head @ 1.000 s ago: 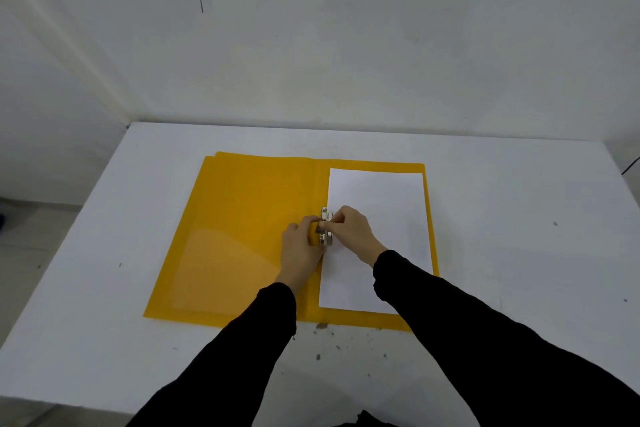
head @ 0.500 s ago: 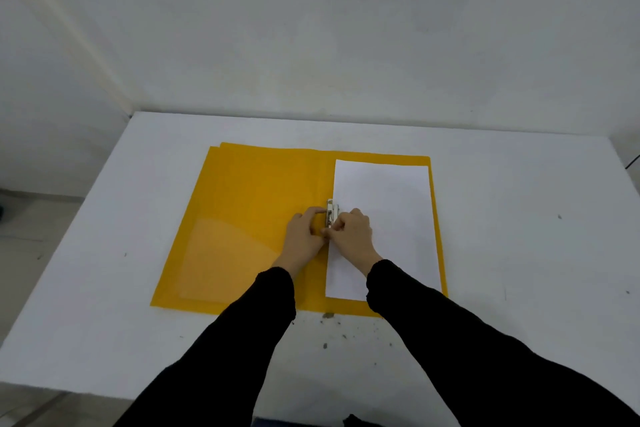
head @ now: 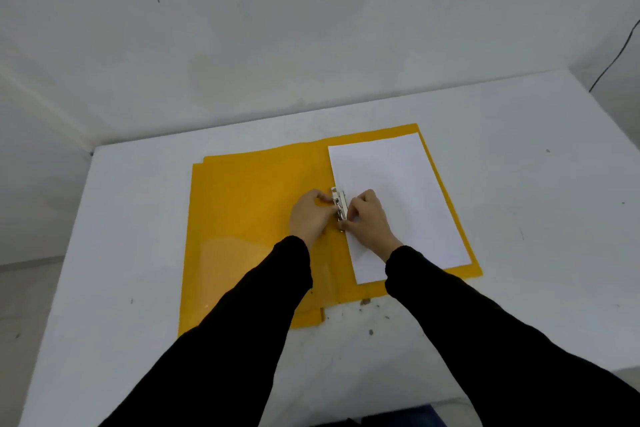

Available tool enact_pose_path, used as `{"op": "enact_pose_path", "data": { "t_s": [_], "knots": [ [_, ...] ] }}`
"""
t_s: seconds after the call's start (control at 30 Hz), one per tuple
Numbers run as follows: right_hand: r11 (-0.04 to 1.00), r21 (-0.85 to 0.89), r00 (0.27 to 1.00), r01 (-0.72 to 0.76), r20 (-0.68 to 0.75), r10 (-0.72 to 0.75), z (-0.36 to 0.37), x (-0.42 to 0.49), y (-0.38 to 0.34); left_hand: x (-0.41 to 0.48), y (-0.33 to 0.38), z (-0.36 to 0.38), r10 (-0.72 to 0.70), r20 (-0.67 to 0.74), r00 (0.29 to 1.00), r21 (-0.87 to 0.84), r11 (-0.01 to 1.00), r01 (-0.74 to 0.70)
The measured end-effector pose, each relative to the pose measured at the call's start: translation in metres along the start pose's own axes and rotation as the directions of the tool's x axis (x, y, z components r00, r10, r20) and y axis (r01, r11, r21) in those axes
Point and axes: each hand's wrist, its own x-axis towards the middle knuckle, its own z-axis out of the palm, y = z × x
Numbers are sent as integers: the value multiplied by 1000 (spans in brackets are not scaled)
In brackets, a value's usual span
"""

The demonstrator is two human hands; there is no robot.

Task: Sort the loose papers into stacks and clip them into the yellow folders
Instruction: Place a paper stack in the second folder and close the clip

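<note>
- One yellow folder (head: 249, 204) lies open on the white surface (head: 138, 253), nearer to the far edge than to the near edge.
- The papers (head: 398, 191) lie as one tidy stack on the right half of the folder. Their long left edge sits at the fold, under the metal clip (head: 339, 203).
- This is the only stack of papers in view, so I judge the sorting for this folder as done. The step in hand is the clipping.
- I cannot tell if the clip is already pressed fully down, because the fingers cover part of it.
- A second yellow folder (head: 304, 317) lies under the open one. Only its edges show, at the left side and toward the near edge of the surface. What it holds I cannot tell, so at least the closing of the first folder is left, and perhaps the filling of the second.
- The left hand (head: 310, 215) rests on the left half of the folder, just beside the fold. Its grip is closed: thumb and curled fingers pinch the left side of the clip.
- The right hand (head: 369, 222) rests on the papers. Its grip is also closed, with curled fingers on the right side and near end of the clip.
</note>
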Motion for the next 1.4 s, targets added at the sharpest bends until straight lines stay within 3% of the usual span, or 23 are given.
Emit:
{"op": "enact_pose_path", "data": {
  "t_s": [0.17,0.47,0.87,1.17,1.33,1.4],
  "knots": [
    [975,-212,994,-69,66,85,-6,4,-9,7,6,-3,-74,23,997,63,995,73],
    [953,-277,982,-125,104,159,-7,5,-16,8,8,-1,-45,66,997,122,992,37],
    [989,-47,971,-140,189,146,-20,4,-8,6,11,-3,-114,130,985,100,990,101],
    [981,132,980,-139,160,117,-15,-5,-3,-11,6,13,92,-18,996,247,965,-84],
    [975,212,993,-69,109,46,-19,-16,6,-12,10,9,118,57,991,316,940,-130],
    [983,180,998,-44,60,33,-25,-19,12,-15,5,-3,129,11,992,313,941,-126]
  ]
}}
